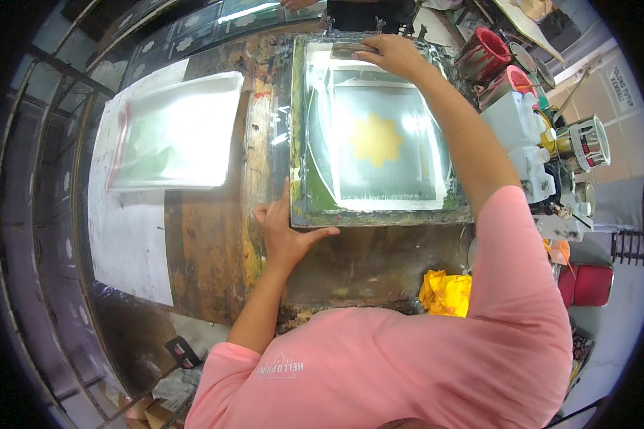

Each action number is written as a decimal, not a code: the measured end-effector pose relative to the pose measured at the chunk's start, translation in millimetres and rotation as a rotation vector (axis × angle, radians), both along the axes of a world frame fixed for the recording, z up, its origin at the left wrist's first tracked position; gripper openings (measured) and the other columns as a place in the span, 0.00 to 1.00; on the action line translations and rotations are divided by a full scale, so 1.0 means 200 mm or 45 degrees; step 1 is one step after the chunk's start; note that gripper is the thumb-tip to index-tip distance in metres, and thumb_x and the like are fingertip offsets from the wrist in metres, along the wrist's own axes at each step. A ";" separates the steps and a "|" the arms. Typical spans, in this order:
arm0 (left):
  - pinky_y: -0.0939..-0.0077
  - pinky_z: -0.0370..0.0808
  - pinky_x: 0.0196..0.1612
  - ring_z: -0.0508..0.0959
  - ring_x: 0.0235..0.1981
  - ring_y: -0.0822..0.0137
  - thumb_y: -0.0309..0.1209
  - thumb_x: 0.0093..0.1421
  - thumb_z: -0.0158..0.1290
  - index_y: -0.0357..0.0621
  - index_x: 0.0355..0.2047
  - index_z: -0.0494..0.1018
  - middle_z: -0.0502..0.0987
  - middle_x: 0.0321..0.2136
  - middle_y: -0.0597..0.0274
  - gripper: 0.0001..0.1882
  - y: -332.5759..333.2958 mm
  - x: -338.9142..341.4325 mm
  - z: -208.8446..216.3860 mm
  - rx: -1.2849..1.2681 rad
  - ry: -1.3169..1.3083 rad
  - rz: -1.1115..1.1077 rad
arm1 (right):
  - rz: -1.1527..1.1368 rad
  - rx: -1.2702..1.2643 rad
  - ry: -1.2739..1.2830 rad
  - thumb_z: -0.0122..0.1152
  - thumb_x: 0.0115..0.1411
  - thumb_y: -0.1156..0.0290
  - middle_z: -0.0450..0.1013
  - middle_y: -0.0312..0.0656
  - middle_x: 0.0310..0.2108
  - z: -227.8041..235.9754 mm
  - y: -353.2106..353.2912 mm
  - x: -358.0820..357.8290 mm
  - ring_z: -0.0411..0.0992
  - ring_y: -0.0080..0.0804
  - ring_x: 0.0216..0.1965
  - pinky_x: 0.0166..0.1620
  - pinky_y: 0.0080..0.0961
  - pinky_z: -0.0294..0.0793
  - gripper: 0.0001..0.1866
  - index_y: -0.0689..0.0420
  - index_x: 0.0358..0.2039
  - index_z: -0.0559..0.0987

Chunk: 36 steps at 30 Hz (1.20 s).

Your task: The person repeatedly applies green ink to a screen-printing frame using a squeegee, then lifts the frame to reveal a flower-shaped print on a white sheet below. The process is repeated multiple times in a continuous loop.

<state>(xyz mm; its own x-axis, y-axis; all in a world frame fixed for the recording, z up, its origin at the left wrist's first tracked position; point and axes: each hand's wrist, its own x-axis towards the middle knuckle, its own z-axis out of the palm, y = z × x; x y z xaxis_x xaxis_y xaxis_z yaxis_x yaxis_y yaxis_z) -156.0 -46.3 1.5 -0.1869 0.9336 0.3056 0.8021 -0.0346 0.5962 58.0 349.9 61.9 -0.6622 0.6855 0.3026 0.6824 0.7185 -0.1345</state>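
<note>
A silk-screen frame (379, 217) with a yellow flower-shaped patch (376, 140) on its mesh lies flat on the worktable. At the frame's far side, my right hand (397, 55) is closed on a squeegee (352, 51), its arm reaching along the frame's right edge. My left hand (285, 234) rests against the near left corner, thumb and forefinger spread along the two edges. To the left lies a stack of clear plastic sheets or bags (175, 136), shiny with glare. What lies under the screen is mostly hidden.
White paper (129, 243) lies beneath the plastic stack. Paint pots (483, 56) and white jugs (515, 118) crowd the right side. A crumpled yellow cloth or bag (445, 292) sits near the table's front edge. Metal bars (32, 143) stand at the left. Another person's hand (298, 4) shows at the top.
</note>
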 end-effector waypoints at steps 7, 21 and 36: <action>0.60 0.60 0.55 0.74 0.38 0.60 0.69 0.36 0.73 0.32 0.68 0.68 0.79 0.35 0.58 0.68 -0.03 0.01 0.00 0.074 0.021 -0.020 | -0.049 0.100 0.005 0.54 0.69 0.37 0.79 0.42 0.40 -0.20 -0.35 0.08 0.80 0.46 0.46 0.43 0.48 0.81 0.26 0.45 0.47 0.83; 0.57 0.68 0.62 0.74 0.52 0.56 0.55 0.44 0.79 0.31 0.68 0.68 0.81 0.46 0.49 0.59 -0.21 0.17 0.22 0.082 -0.370 0.051 | -0.093 0.019 -0.009 0.63 0.66 0.53 0.76 0.44 0.37 0.37 -1.80 0.31 0.77 0.45 0.44 0.47 0.48 0.78 0.19 0.57 0.43 0.77; 0.24 0.29 0.73 0.47 0.77 0.34 0.76 0.61 0.48 0.38 0.78 0.48 0.55 0.74 0.32 0.62 -0.11 0.26 0.22 -0.417 0.795 0.144 | -0.090 0.645 0.370 0.56 0.65 0.51 0.79 0.50 0.24 1.08 -1.17 0.24 0.80 0.49 0.30 0.43 0.49 0.67 0.23 0.58 0.25 0.82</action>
